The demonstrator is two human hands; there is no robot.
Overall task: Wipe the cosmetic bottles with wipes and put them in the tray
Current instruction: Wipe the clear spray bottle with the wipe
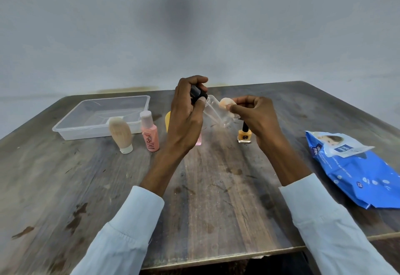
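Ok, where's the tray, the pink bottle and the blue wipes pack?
Tray (71,131): head view, on its front wall.
Pink bottle (150,138): head view, on its label.
Wipes pack (365,179): head view, on its blue front.

Clear bottle tilted midair, black cap; wipe against it; tray left.

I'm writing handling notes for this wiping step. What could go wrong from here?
1. The left hand grips the clear bottle only near its black cap, tilted in the air; pressure from the wipe in the right hand might twist it loose.
2. The orange nail polish stands right beneath the right hand, so a lowered wrist may topple it.
3. The beige tube and pink bottle stand before the tray; reaching across could knock them.
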